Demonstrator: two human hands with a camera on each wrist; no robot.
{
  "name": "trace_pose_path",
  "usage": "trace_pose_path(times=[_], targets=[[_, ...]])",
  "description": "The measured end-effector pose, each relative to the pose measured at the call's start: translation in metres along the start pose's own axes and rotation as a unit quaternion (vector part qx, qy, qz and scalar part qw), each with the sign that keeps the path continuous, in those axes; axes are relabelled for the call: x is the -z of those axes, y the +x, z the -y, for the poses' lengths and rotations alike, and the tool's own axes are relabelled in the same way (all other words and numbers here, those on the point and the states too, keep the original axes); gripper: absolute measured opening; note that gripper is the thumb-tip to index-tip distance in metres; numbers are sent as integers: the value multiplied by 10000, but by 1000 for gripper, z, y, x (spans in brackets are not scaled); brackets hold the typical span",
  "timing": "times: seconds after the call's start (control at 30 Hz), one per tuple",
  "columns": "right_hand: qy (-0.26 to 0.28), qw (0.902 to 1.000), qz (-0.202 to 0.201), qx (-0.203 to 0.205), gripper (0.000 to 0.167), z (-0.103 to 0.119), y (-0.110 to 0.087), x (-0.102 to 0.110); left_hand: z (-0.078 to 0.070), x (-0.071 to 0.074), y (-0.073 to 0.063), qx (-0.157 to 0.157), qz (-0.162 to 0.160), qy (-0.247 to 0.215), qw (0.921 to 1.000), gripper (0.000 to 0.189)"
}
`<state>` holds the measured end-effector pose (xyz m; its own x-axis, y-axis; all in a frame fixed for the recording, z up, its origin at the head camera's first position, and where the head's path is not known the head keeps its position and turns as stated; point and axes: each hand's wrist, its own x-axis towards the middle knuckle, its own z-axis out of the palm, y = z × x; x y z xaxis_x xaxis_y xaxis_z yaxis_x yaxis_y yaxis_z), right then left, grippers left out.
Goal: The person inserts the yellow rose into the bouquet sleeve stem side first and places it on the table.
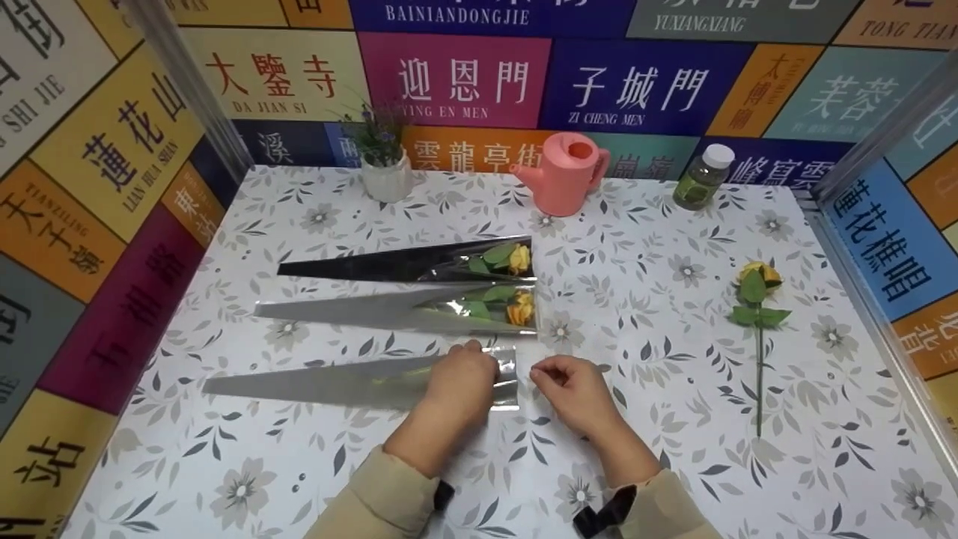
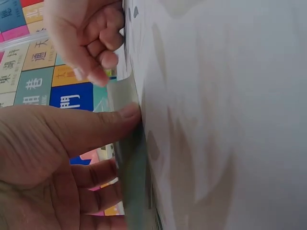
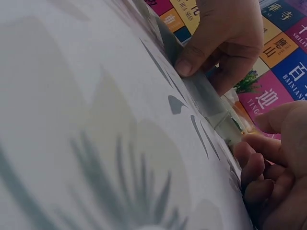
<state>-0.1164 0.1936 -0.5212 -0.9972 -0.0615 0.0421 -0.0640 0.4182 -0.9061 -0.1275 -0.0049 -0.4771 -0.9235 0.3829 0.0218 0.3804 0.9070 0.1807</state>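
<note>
Three long tapered flower sleeves lie on the table. My left hand (image 1: 462, 382) grips the nearest, grey flower sleeve (image 1: 314, 384) close to its wide end, thumb along the near edge and fingers at the far side. Most of that end is hidden under the hand. Just right of the opening, my right hand (image 1: 576, 393) has curled fingers, with thumb and forefinger tips together and nothing visible between them. Behind are a second grey sleeve (image 1: 352, 311) and a black-backed sleeve (image 1: 359, 261), holding a yellow rose (image 1: 522, 308) and another yellow rose (image 1: 519, 259).
A loose yellow rose (image 1: 758, 314) lies at the right, stem toward me. Along the back stand a white potted plant (image 1: 388, 178), a pink watering can (image 1: 563, 176) and a white-capped jar (image 1: 700, 183). Printed panels (image 1: 464, 82) wall the table at back and sides.
</note>
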Motion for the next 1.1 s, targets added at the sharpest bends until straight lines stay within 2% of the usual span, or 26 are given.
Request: trace_pose_path(times=[0.13, 0.27, 0.33, 0.47, 0.6, 0.67, 0.83, 0.93, 1.1], targets=[[-350, 9992, 189, 72, 11, 1, -2, 0, 0, 0, 0, -57, -99, -132, 9998, 9], [-300, 9991, 305, 40, 15, 2, -2, 1, -3, 3, 1, -107, -66, -486, 9987, 10], [-135, 9995, 294, 64, 16, 3, -2, 2, -4, 5, 1, -160, 1, -715, 9973, 11], [413, 9989, 141, 141, 15, 4, -1, 2, -6, 9, 2, -232, 199, -1213, 9921, 27], [851, 9964, 41, 39, 14, 6, -1, 3, -10, 11, 4, -28, 250, -1695, 9852, 45], [949, 9955, 21, -24, 14, 6, 0, 3, -13, 12, 5, 216, 95, -2032, 9788, 44], [1019, 9948, -21, 8, 12, 5, 0, 4, -21, 10, 11, 808, -531, -2673, 9587, 16], [1051, 9944, -13, 109, 12, 4, 0, 4, -23, 5, 14, 991, -755, -2704, 9547, 24], [981, 9948, -54, 280, 16, 2, 1, 1, -24, -2, 17, 1155, -961, -2617, 9534, 36]])
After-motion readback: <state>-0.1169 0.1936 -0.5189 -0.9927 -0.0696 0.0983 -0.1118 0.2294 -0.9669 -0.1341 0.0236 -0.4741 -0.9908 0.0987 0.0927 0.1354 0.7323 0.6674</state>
